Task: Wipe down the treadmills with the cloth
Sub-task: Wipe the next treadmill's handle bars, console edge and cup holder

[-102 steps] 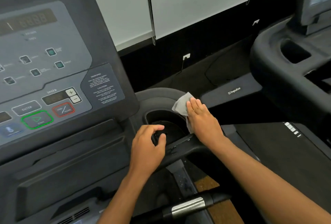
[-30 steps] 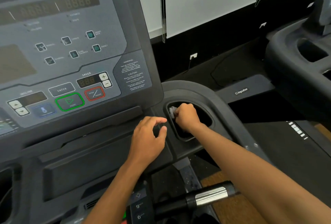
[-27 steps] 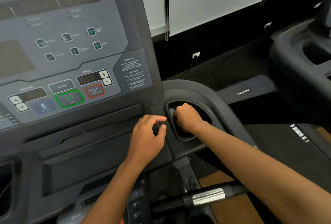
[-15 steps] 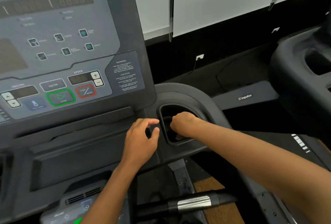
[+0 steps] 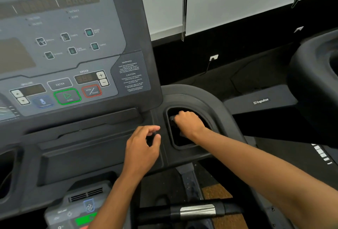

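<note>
While the left hand (image 5: pixel 142 148) rests loosely curled and empty on the treadmill (image 5: pixel 87 137), the right hand (image 5: pixel 188 124) has moved off the rim into the cup holder (image 5: pixel 210 106) at its right edge. It grips the balled cloth (image 5: pixel 172 118) there, so the inside is likely being wiped.

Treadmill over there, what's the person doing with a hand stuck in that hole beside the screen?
A person is cleaning the treadmill. Their right hand is down inside the cup holder just right of the console, fist closed round a grey cloth, of which only a corner shows. The left hand rests on the treadmill's body beside it, fingers loosely curled; whether it holds anything cannot be told. The recess looks to be the part being wiped right now.
</note>
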